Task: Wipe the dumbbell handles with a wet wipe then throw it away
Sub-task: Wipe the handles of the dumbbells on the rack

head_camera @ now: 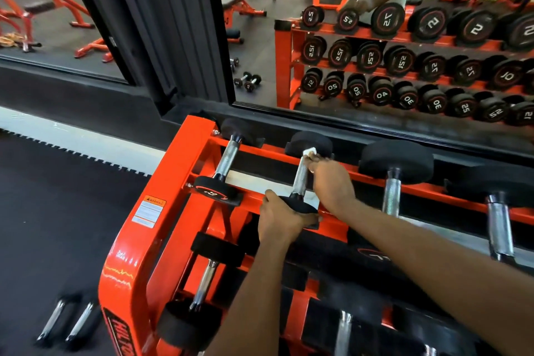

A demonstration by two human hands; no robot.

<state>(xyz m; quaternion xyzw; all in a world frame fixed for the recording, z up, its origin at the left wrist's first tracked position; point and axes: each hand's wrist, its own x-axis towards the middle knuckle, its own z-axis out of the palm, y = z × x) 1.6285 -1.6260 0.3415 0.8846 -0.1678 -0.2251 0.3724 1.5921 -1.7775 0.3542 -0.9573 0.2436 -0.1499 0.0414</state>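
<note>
A small dumbbell with a steel handle and black heads lies on the top shelf of the orange rack. My left hand grips its near head. My right hand holds a white wet wipe against the far end of the handle, next to the far head. Another small dumbbell lies to the left, and bigger dumbbells lie to the right on the same shelf.
A wall mirror behind the rack reflects the dumbbell rows, benches and a person. Lower shelves hold more dumbbells. Two dumbbells lie on the black rubber floor at the left of the rack.
</note>
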